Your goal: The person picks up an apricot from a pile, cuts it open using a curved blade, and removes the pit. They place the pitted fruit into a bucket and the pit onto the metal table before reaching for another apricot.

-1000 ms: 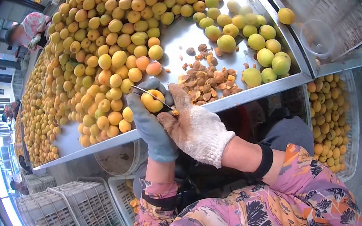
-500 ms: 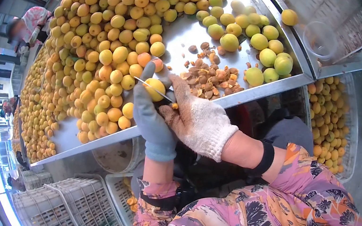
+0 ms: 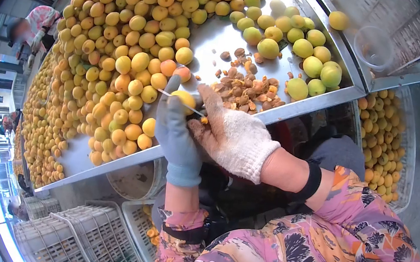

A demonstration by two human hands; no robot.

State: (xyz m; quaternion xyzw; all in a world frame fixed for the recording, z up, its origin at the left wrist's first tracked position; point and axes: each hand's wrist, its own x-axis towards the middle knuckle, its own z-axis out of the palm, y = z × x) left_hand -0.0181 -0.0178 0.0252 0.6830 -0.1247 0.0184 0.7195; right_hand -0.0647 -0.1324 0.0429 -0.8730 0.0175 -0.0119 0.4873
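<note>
While the left hand (image 3: pixel 179 134) grips the apricot (image 3: pixel 184 98) above the tray (image 3: pixel 312 100) edge, the right hand (image 3: pixel 234 138) clenches a knife (image 3: pixel 167 94) set into it; the apricot seems soft and light, best held by its sides.

Shiny metal table (image 3: pixel 220 38); matt apricots (image 3: pixel 138 61); knitted cloth glove (image 3: pixel 239 141); thin steel blade (image 3: pixel 171 97).

Single head-worn fisheye view, steeply downward, close over the steel table (image 3: pixel 215 38)
</note>
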